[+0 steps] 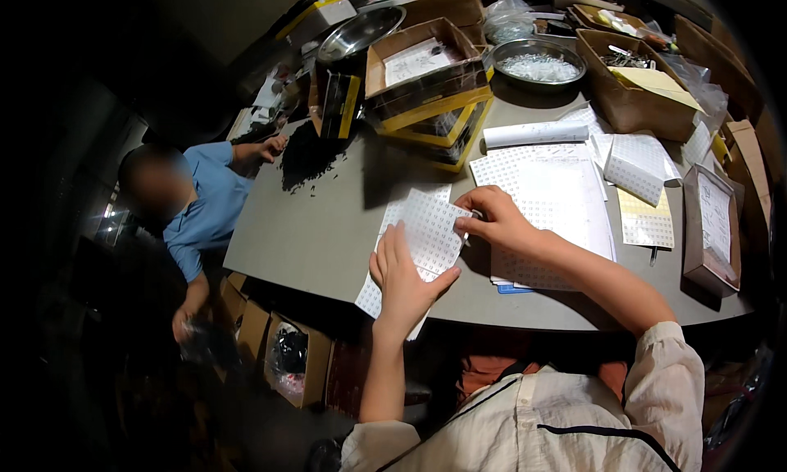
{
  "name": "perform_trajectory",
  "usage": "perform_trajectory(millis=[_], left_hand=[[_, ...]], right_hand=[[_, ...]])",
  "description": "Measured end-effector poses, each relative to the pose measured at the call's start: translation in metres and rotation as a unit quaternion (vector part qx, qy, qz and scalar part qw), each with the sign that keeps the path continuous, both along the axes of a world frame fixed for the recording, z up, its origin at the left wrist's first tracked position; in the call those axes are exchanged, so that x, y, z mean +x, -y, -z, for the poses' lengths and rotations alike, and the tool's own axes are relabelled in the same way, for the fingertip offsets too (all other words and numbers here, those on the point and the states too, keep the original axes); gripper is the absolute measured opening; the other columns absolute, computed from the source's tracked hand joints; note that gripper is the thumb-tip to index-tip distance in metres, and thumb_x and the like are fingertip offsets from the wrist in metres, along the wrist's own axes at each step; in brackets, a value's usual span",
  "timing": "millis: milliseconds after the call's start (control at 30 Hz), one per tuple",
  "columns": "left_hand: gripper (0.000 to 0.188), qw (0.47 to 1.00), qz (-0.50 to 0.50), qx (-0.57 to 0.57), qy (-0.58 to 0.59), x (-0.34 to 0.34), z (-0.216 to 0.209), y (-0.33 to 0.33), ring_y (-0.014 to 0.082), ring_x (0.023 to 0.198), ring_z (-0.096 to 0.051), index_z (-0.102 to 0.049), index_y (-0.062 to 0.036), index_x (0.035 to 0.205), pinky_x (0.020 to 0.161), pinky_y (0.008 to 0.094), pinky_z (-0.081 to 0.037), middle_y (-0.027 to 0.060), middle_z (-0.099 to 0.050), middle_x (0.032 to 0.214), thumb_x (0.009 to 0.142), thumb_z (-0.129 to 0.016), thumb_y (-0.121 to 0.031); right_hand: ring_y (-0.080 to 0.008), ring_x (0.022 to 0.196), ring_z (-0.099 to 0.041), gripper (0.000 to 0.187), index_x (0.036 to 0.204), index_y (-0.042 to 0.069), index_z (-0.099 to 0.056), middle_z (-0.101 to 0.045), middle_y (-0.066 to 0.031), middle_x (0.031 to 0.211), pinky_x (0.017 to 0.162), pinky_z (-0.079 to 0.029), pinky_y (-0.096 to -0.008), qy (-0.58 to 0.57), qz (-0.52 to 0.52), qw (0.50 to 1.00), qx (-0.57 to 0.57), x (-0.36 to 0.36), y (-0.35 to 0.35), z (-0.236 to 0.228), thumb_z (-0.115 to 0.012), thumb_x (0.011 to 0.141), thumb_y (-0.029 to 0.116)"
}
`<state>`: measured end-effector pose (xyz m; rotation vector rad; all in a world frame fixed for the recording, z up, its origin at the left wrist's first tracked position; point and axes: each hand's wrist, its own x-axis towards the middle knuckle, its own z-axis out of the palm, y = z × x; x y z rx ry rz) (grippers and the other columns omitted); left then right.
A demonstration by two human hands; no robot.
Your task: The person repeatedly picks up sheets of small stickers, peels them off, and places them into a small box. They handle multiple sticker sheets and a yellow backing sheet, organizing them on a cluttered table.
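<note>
I see my left hand (403,277) lying flat, fingers together and stretched out, pressing down on a white sheet of small dotted stickers (430,226) that rests on the grey table (320,226). The hand grasps nothing; its palm and fingers simply hold the sheet in place. My right hand (496,220) sits just to the right of the left, fingers curled and pinched at the sheet's upper right edge; whether it holds a single sticker or only the paper edge I cannot tell. A second sticker sheet (370,296) lies beneath the first, poking out under my left wrist and over the table's near edge.

Directly under and beyond my right forearm lies a stack of similar dotted sheets (557,185), with a blue object (515,289) showing below it. Beyond that stack lies a roll of white paper (534,133). Farther to the right of the right hand are a folded dotted sheet (639,167), a yellowish sheet (646,222), and an open brown box (711,226).

Beyond both hands stand yellow-and-black cartons (434,111) topped by a cardboard tray (422,58), a metal bowl of pale small parts (539,62) and an empty metal bowl (361,31). Far to the left of my left hand, another person in a blue shirt (209,210) rests a hand beside a heap of black small parts (307,156).
</note>
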<state>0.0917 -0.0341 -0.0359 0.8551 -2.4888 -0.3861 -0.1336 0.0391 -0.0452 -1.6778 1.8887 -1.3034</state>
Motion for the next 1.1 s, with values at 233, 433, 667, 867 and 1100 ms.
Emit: perform_trajectory(millis=[233, 433, 667, 867, 1100], left_hand=[[0.118, 0.997, -0.013, 0.030, 0.073, 0.005, -0.013, 0.001, 0.0457, 0.140, -0.034, -0.019, 0.0087, 0.153, 0.117, 0.0521, -0.026, 0.0313, -0.034, 0.150, 0.070, -0.083, -0.045], [0.115, 0.997, 0.012, 0.006, 0.079, 0.013, -0.013, 0.005, 0.0467, 0.138, -0.036, -0.018, 0.0090, 0.153, 0.116, 0.0528, -0.028, 0.0318, -0.035, 0.149, 0.071, -0.080, -0.042], [0.117, 0.994, 0.069, 0.025, 0.085, 0.016, -0.021, 0.017, 0.0480, 0.137, -0.035, -0.023, 0.0085, 0.153, 0.116, 0.0542, -0.025, 0.0322, -0.037, 0.146, 0.069, -0.084, -0.046], [0.113, 0.982, 0.073, 0.024, 0.173, 0.009, -0.042, 0.020, 0.0480, 0.129, -0.044, -0.034, 0.0072, 0.149, 0.110, 0.0520, -0.036, 0.0321, -0.046, 0.140, 0.065, -0.082, -0.051], [0.109, 0.941, 0.273, 0.017, 0.198, 0.019, -0.081, 0.062, 0.0439, 0.135, -0.042, -0.037, -0.0022, 0.151, 0.115, 0.0495, -0.034, 0.0280, -0.043, 0.147, 0.062, -0.080, -0.050]], right_hand=[[-0.0137, 0.087, -0.065, 0.020, 0.105, -0.002, -0.065, -0.068, -0.0065, 0.092, 0.079, -0.053, -0.0293, 0.181, -0.017, 0.983, 0.017, -0.006, -0.006, -0.012, -0.071, 0.094, 0.014], [-0.0146, 0.080, -0.068, 0.021, 0.100, -0.002, -0.067, -0.070, -0.0093, 0.087, 0.075, -0.054, -0.0287, 0.276, -0.014, 0.955, -0.109, -0.049, -0.005, -0.022, -0.072, 0.091, 0.016], [-0.0130, 0.082, -0.066, 0.021, 0.099, 0.001, -0.067, -0.070, -0.0057, 0.088, 0.079, -0.054, -0.0291, 0.226, 0.038, 0.934, -0.275, -0.101, -0.036, -0.082, -0.072, 0.093, 0.021], [-0.0071, 0.088, -0.061, 0.019, 0.102, 0.004, -0.069, -0.069, -0.0004, 0.092, 0.086, -0.045, -0.0238, 0.169, 0.086, 0.918, -0.347, -0.118, -0.059, -0.103, -0.072, 0.095, 0.020], [-0.0054, 0.091, -0.057, 0.022, 0.100, 0.006, -0.067, -0.066, 0.0023, 0.094, 0.089, -0.041, -0.0236, 0.192, 0.113, 0.920, -0.322, -0.127, -0.066, -0.101, -0.071, 0.095, 0.027]])
